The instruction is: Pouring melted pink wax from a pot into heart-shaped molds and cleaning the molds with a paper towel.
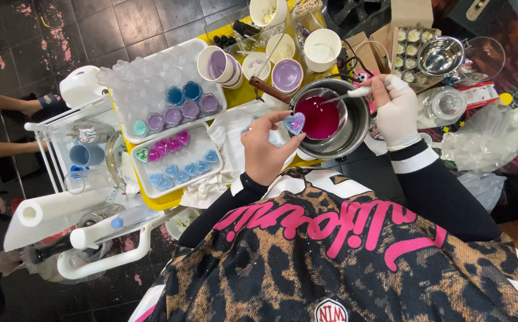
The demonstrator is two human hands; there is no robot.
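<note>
A person's bare left hand (263, 156) pinches a small heart-shaped mould (294, 123) between thumb and fingertips, its grip narrow and closed on the piece, which is filled with pale purple and held at the near rim of a steel pot (354, 132). The right hand (395, 107), in a white glove, has its grip closed on the handle of a spoon (342, 97) whose end reaches over the smaller metal bowl (338, 106) set inside the pot; that bowl holds deep pink liquid (318, 118). A wooden handle (268, 90) juts from the pot toward the cups.

Just left of the pot, on the yellow tabletop (244, 95), a white tray (145, 172) carries rows of filled heart moulds in pink, blue and green. Behind it a second tray (133, 128) holds round blue and purple moulds beside a cluster of clear empty ones. Paper cups (287, 74), some stained purple, stand near the far edge of the tabletop, with a white tub (322, 49) among them.

To the right, well apart from the pot, sit a shiny steel bowl (440, 56), a glass lid (484, 58) and a cardboard box of pale moulds (407, 50). At lower left a roll of paper towel (56, 209) lies on a white cart (107, 262). Another person's forearms (2, 104) show at the left edge.
</note>
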